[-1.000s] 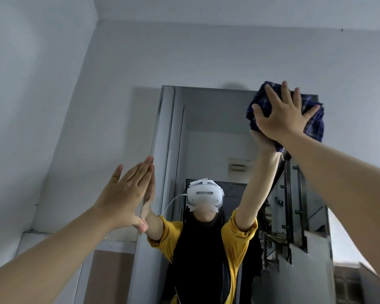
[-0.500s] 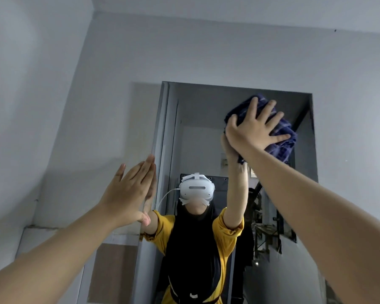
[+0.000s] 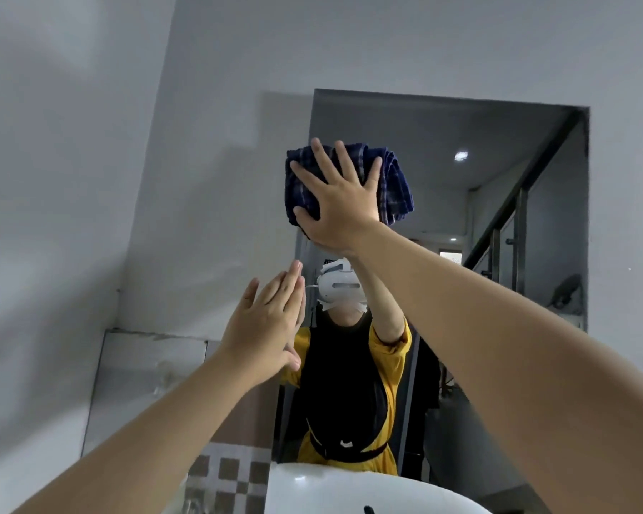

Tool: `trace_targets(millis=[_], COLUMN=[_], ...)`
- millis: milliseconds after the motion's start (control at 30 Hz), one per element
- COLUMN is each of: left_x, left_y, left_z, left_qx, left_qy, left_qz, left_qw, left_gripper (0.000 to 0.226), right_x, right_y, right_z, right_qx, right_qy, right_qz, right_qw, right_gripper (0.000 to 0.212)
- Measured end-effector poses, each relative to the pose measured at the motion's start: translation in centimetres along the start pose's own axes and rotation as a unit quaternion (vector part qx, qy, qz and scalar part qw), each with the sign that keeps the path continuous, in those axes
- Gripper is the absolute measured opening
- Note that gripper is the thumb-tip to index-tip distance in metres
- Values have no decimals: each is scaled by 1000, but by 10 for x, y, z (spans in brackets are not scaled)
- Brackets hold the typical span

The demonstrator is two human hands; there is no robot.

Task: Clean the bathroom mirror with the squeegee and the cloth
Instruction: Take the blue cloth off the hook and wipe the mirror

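A white sink [image 3: 349,491] sits at the bottom edge, below the mirror [image 3: 498,217]. The left hand [image 3: 268,324] is flat, fingers together, at the mirror's left edge. Higher up, the right hand [image 3: 338,202], fingers spread wide, presses the blue checked cloth [image 3: 394,179] against the glass near its upper left.

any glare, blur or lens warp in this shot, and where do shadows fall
Head view: soft, dim light; one ceiling lamp reflects as a bright spot in the mirror. The left wall is smeared by motion blur; wide-angle stretch swells the forearms. A grey shadow sits on the wall beside the mirror's left edge. The cloth stays fairly sharp.
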State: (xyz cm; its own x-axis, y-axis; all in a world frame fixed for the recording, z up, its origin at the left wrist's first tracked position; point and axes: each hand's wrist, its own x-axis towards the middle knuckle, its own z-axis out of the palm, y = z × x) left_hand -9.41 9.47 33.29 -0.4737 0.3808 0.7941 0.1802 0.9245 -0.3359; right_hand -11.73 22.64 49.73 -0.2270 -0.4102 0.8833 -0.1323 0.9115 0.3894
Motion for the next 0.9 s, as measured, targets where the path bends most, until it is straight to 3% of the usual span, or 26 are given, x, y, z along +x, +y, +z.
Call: trace_targets(millis=[100, 367, 600, 733, 833, 900], left_x=[-3, -3, -17, -32, -43, -49], left_y=[0, 1, 16, 24, 28, 27], left_z=[5, 6, 6, 13, 15, 20], left_qx=[-3, 4, -66, -80, -55, -62], left_qy=[1, 4, 35, 16, -8, -20], left_qz=[-8, -33, -47, -37, -43, -31], left_qw=[1000, 999, 996, 996, 998, 997], left_gripper=[132, 134, 96, 105, 123, 122], right_x=[-15, -65, -127, -142, -141, -138], right_y=[23, 117, 205, 205, 178, 155], right_z=[-2, -23, -33, -30, -21, -15], right_qx=[-27, -92, -49, -11, 28, 43], right_qy=[-6, -16, 8, 26, 49, 57], right_qz=[-40, 72, 202, 287, 372, 404], right_qw=[999, 993, 978, 957, 926, 912], right_gripper=[65, 67, 66, 66, 68, 69])
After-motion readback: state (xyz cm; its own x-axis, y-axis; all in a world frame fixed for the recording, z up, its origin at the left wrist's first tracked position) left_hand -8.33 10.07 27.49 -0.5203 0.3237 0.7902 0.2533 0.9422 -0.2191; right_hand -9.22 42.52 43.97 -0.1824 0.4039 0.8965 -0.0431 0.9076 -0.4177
